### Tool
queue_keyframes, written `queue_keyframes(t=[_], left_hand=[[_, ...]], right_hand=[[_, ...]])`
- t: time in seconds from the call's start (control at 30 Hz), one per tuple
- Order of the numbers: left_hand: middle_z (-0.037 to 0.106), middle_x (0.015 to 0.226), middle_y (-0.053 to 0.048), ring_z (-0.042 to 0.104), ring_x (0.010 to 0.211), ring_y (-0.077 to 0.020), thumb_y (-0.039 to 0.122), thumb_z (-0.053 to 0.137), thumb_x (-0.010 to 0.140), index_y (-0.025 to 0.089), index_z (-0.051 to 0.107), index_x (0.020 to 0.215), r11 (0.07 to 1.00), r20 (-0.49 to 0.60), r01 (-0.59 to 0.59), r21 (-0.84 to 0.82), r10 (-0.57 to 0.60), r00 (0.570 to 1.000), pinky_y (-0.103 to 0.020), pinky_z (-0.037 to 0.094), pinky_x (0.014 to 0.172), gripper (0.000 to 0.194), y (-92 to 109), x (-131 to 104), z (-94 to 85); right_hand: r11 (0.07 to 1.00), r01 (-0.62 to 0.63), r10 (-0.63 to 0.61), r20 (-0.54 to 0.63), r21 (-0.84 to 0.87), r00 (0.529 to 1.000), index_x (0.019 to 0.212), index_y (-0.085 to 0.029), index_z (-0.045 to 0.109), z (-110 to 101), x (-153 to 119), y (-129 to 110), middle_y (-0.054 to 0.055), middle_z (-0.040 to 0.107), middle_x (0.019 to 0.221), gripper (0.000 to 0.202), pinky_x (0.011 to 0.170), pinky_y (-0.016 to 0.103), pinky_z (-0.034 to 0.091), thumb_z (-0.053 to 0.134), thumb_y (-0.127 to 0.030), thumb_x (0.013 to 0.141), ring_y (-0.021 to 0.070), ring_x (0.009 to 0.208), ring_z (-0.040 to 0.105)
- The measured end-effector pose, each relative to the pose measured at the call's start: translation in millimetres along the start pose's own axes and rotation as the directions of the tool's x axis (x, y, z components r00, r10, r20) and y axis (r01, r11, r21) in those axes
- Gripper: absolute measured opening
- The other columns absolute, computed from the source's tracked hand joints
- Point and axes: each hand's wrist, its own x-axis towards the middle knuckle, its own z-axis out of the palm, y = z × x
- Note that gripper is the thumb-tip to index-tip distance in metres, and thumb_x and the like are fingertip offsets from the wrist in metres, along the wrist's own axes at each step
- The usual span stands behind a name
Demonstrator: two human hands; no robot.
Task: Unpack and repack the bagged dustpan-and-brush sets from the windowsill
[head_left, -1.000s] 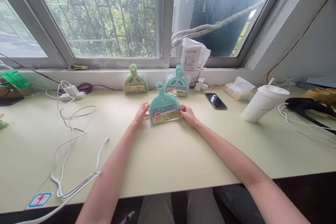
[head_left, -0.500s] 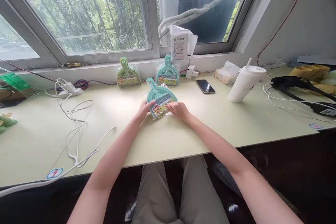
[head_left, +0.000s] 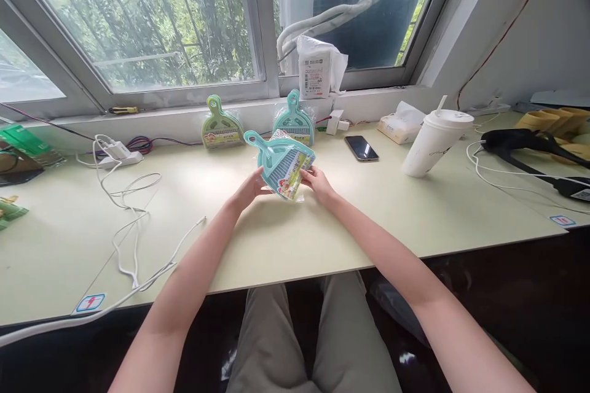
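Between my two hands is a teal dustpan and brush set (head_left: pixel 279 163) in clear wrapping, with a printed card along its wide edge. It is tilted, its handle pointing to the upper left. My left hand (head_left: pixel 250 189) grips its lower left side, some fingers hidden beneath it. At its right edge, my right hand (head_left: pixel 317 183) is closed on the wrapped corner by the card. Behind it, a green dustpan set (head_left: pixel 222 127) and another teal dustpan set (head_left: pixel 294 116) lean upright against the window ledge.
A phone (head_left: pixel 362 148), a tissue pack (head_left: pixel 400 124) and a white lidded cup with a straw (head_left: pixel 433 142) stand to the right. White cables (head_left: pixel 136 215) trail over the table's left part. A black strapped device (head_left: pixel 520 156) lies far right. A white package (head_left: pixel 318 70) sits on the ledge.
The held dustpan set has turned so its handle points further left, and it is lifted slightly. My right hand has shifted from the card's front to the set's right edge.
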Motion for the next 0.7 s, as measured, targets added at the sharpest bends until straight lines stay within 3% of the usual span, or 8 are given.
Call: queue_keyframes(t=[0.1, 0.23, 0.33, 0.5, 0.6, 0.7], left_hand=[[0.072, 0.104, -0.011, 0.065, 0.107, -0.0298, 0.063, 0.05, 0.085, 0.02, 0.065, 0.112, 0.996, 0.005, 0.036, 0.076, -0.036, 0.999, -0.046, 0.054, 0.089, 0.053, 0, 2, -9.2], [0.072, 0.094, -0.012, 0.069, 0.09, -0.0256, 0.055, 0.061, 0.08, 0.016, 0.068, 0.097, 0.986, -0.153, 0.037, 0.16, -0.013, 0.988, -0.041, 0.057, 0.081, 0.044, -4, 6, -24.8], [0.071, 0.09, -0.012, 0.07, 0.076, -0.0233, 0.047, 0.066, 0.079, 0.013, 0.069, 0.092, 0.98, -0.188, 0.059, 0.192, -0.022, 0.982, -0.04, 0.058, 0.074, 0.037, -7, 6, -31.3], [0.071, 0.091, -0.009, 0.068, 0.071, -0.0171, 0.034, 0.061, 0.085, 0.012, 0.067, 0.091, 0.999, -0.323, -0.01, 0.031, 0.02, 0.946, -0.036, 0.057, 0.077, 0.024, -9, 9, -28.4], [0.071, 0.095, -0.008, 0.067, 0.073, -0.0142, 0.03, 0.06, 0.086, 0.013, 0.066, 0.094, 0.997, -0.384, -0.015, -0.074, -0.014, 0.923, -0.033, 0.056, 0.082, 0.02, -10, 12, -26.3], [0.072, 0.098, -0.009, 0.068, 0.078, -0.0162, 0.033, 0.06, 0.087, 0.014, 0.067, 0.101, 0.995, -0.337, -0.004, -0.101, -0.03, 0.941, -0.037, 0.056, 0.086, 0.025, -9, 11, -26.7]], right_hand=[[0.999, 0.006, -0.004, -0.044, 0.05, 0.999, 0.09, -0.017, 0.062, -3, 0, -1, 0.004, 0.071, 0.095, 0.018, 0.089, 0.034, 0.058, 0.074, -0.026, 0.08, 0.014, 0.081, 0.07], [0.999, -0.036, 0.037, -0.094, 0.01, 0.995, 0.085, -0.016, 0.063, -6, -1, 0, 0.005, 0.071, 0.088, 0.013, 0.083, 0.034, 0.062, 0.073, -0.022, 0.081, 0.0153, 0.075, 0.07], [0.997, -0.077, 0.072, -0.137, -0.031, 0.988, 0.084, -0.015, 0.064, -6, -1, 2, 0.005, 0.072, 0.089, 0.009, 0.075, 0.032, 0.063, 0.071, -0.019, 0.082, 0.0154, 0.072, 0.07], [0.993, -0.109, 0.101, -0.145, -0.052, 0.984, 0.08, -0.014, 0.065, -4, -1, 1, 0.005, 0.073, 0.083, 0.008, 0.07, 0.029, 0.063, 0.063, -0.017, 0.088, 0.0145, 0.068, 0.07], [0.991, -0.11, 0.098, -0.16, -0.07, 0.982, 0.077, -0.015, 0.063, -4, -2, -2, 0.004, 0.072, 0.077, 0.011, 0.069, 0.029, 0.063, 0.064, -0.017, 0.088, 0.0151, 0.067, 0.07], [0.988, -0.099, 0.072, -0.219, -0.115, 0.973, 0.075, -0.016, 0.06, -5, -2, -2, 0.004, 0.07, 0.078, 0.013, 0.067, 0.03, 0.063, 0.065, -0.019, 0.087, 0.0151, 0.065, 0.069]])
